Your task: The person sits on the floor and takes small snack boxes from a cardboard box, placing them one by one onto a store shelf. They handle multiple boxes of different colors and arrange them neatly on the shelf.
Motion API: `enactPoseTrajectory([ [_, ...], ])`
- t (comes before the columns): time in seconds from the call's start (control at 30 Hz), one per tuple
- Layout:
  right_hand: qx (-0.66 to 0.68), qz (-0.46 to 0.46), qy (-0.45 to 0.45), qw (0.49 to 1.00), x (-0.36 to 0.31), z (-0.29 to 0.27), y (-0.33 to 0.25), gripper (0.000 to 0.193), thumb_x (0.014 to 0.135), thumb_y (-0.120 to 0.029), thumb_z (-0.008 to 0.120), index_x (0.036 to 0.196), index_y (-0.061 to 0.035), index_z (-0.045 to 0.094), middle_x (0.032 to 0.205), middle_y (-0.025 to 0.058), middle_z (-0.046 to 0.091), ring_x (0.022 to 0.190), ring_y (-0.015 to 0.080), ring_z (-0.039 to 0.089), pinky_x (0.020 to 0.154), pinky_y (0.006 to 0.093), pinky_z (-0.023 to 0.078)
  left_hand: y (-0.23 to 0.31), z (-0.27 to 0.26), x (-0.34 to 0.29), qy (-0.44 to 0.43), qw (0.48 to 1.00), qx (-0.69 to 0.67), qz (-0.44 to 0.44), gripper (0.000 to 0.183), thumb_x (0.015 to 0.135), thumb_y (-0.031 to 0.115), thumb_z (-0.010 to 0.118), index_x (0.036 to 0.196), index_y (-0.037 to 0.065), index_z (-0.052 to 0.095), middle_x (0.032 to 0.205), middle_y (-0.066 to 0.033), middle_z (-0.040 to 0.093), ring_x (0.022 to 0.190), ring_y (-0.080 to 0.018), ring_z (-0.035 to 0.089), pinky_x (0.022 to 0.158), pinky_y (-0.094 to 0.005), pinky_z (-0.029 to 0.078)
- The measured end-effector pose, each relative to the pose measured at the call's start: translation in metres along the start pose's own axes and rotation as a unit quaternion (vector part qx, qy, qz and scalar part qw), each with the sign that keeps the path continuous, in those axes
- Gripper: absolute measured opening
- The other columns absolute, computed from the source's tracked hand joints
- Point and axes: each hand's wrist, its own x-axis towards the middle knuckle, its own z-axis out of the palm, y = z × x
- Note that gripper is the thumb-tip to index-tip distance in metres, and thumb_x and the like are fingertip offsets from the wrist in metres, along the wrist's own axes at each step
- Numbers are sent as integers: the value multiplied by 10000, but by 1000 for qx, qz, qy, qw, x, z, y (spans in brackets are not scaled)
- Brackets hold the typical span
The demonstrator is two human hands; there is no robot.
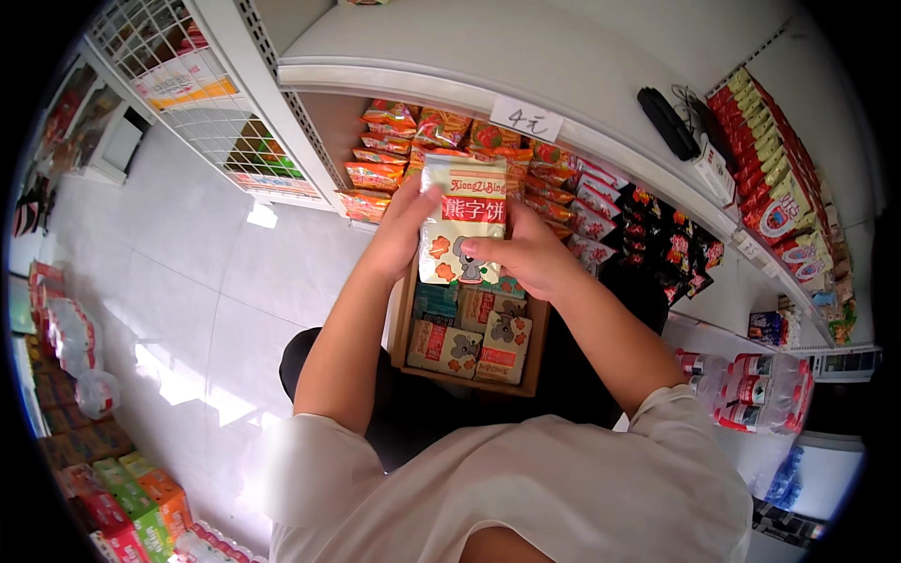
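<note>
Between both hands I hold a cream and red biscuit packet (464,246) with a grey koala picture on its front, upright above an open carton. My left hand (406,225) grips its left edge. My right hand (530,251) holds the right edge, thumb lying across the front; the fingers behind the packet are hidden. Below, the brown cardboard carton (404,328) rests at my lap with several similar koala packets (504,342) and some teal packs (435,302) inside. Just beyond my hands, orange snack bags (374,175) are stacked on the lower shelf.
A white shelf edge (404,83) with a handwritten price card (526,118) runs above the bags. Pink bags (593,208) and black bags (678,246) lie to the right. Bundled bottles (755,392) stand at the right, a white wire rack (202,103) at the far left, colourful boxes (131,502) at lower left.
</note>
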Motion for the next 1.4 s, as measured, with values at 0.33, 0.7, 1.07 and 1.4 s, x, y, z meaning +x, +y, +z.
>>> enactPoseTrajectory([
  [0.33, -136, -231, 33, 963, 121, 83, -189, 552, 827, -4, 811, 1307, 31, 541, 1231, 178, 685, 1073, 299, 726, 901, 457, 638, 39, -61, -4, 90, 983, 35, 156, 283, 1059, 300, 491, 1019, 51, 619, 811, -42, 668, 711, -147, 662, 626, -276, 505],
  [0.7, -447, -338, 178, 809, 268, 133, -212, 707, 734, -276, 912, 1285, 17, 580, 1203, 178, 724, 1097, 290, 719, 914, 433, 597, 63, -78, -10, 105, 984, 83, 120, 83, 983, 84, 537, 950, 45, 602, 811, -35, 668, 709, -135, 663, 640, -272, 496],
  [1.07, -559, -249, 312, 727, 293, 176, -215, 571, 850, -408, 817, 1251, -41, 641, 1143, 172, 740, 1092, 348, 713, 911, 472, 585, 69, -98, -8, 101, 982, 79, 140, 90, 1012, 99, 566, 963, 34, 604, 820, -49, 682, 713, -128, 658, 654, -273, 502],
  [1.4, -583, -227, 330, 707, 293, 172, -206, 447, 893, -378, 774, 1176, -41, 703, 1143, 218, 736, 1085, 400, 707, 908, 500, 579, 68, -98, -7, 109, 981, 87, 134, 93, 1005, 45, 576, 923, 5, 592, 761, -37, 659, 697, -96, 619, 650, -264, 494],
])
